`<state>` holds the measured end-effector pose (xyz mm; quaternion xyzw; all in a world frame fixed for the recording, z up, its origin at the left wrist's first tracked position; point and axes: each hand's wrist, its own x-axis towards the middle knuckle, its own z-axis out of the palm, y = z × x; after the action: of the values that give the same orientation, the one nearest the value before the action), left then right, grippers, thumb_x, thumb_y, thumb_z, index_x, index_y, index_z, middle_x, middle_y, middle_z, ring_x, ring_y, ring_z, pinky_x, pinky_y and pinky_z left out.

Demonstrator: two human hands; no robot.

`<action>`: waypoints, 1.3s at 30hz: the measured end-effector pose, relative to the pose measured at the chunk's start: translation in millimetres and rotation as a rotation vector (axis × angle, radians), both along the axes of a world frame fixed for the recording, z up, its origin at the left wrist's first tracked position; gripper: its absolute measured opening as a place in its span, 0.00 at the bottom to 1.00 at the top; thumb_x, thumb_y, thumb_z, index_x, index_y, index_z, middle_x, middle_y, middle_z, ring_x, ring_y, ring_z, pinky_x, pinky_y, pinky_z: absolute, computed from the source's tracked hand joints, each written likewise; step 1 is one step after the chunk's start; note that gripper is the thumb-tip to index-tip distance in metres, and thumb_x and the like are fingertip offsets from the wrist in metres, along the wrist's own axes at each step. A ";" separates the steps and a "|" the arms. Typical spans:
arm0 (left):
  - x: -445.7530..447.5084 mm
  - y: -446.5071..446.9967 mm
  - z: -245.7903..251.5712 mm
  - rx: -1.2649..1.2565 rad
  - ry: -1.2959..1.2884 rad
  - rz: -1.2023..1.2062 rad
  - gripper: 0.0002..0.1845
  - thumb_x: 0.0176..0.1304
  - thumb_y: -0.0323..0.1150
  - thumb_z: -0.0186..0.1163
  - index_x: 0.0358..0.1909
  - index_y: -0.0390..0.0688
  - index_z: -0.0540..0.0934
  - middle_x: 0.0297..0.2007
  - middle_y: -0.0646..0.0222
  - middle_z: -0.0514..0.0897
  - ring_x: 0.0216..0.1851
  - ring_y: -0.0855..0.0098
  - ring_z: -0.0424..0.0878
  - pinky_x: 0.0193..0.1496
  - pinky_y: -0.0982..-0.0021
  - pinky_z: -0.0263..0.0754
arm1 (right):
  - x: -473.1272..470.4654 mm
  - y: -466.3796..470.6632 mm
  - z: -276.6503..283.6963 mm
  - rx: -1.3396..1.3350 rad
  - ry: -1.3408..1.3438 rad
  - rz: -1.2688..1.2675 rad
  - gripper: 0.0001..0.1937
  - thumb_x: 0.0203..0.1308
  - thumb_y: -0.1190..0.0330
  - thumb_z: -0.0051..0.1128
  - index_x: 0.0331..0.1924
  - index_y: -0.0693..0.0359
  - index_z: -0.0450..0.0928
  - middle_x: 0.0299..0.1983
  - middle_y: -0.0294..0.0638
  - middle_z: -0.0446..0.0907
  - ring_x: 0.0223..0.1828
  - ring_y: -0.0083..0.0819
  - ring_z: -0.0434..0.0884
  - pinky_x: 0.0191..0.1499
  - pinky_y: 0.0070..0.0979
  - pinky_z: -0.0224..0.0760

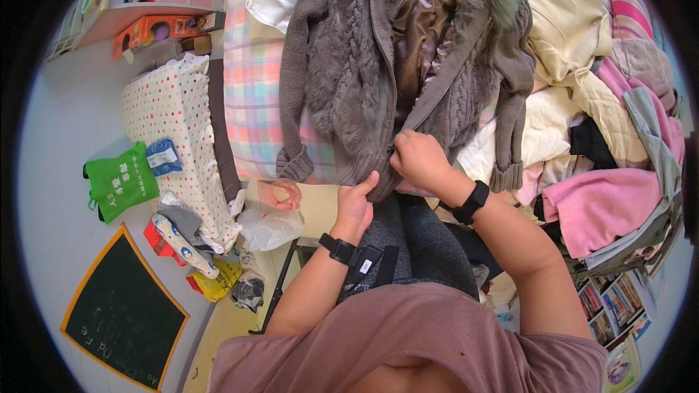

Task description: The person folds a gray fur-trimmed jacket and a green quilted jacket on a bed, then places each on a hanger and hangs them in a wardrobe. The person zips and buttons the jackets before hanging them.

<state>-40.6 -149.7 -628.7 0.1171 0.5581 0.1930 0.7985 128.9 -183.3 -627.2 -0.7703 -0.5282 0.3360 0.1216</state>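
Note:
A grey-brown knitted cardigan (349,76) with fur panels, a fur collar and a shiny brown lining lies front up on a plaid bedspread (251,93), its collar away from me. Its front hangs partly apart, showing the lining. My left hand (356,204) grips the bottom hem near the zipper's lower end, thumb up. Just above and to the right, my right hand (418,158) pinches the zipper edge of the other front panel. The small zipper parts between the fingers are mostly hidden. Both sleeves lie out to the sides with folded cuffs.
A heap of clothes, with a cream quilted garment (562,11) and a pink garment (606,207), lies on the right. At left are a dotted cloth cover (169,98), a green bag (121,183) and a chalkboard (125,311). A clear plastic bag (271,227) lies near the bed's edge.

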 end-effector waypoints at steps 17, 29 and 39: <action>0.8 -9.0 0.7 -0.011 0.048 0.042 0.23 0.54 0.19 0.65 0.53 0.33 0.73 0.50 0.62 0.79 0.50 0.67 0.76 0.57 0.68 0.70 | 3.9 0.2 9.7 0.245 -0.189 0.245 0.07 0.46 0.65 0.56 0.21 0.57 0.74 0.22 0.39 0.78 0.31 0.36 0.76 0.42 0.36 0.61; 0.1 -9.1 11.6 0.065 0.003 0.019 0.20 0.59 0.19 0.59 0.55 0.35 0.72 0.51 0.62 0.78 0.52 0.66 0.76 0.58 0.65 0.69 | -13.0 -7.6 18.3 0.272 -0.070 0.239 0.08 0.47 0.66 0.58 0.22 0.58 0.72 0.22 0.39 0.75 0.33 0.37 0.74 0.41 0.34 0.61; 1.7 3.2 23.8 0.009 -0.258 -0.046 0.26 0.54 0.21 0.62 0.57 0.36 0.71 0.54 0.64 0.76 0.56 0.64 0.73 0.63 0.64 0.64 | -6.8 0.0 34.2 0.446 0.101 -0.154 0.06 0.47 0.76 0.57 0.26 0.68 0.71 0.35 0.50 0.74 0.40 0.47 0.75 0.41 0.37 0.72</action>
<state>-38.9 -146.5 -604.9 0.1077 0.4470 0.1907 0.8673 122.2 -183.3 -593.0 -0.7445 -0.5222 0.2391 0.3403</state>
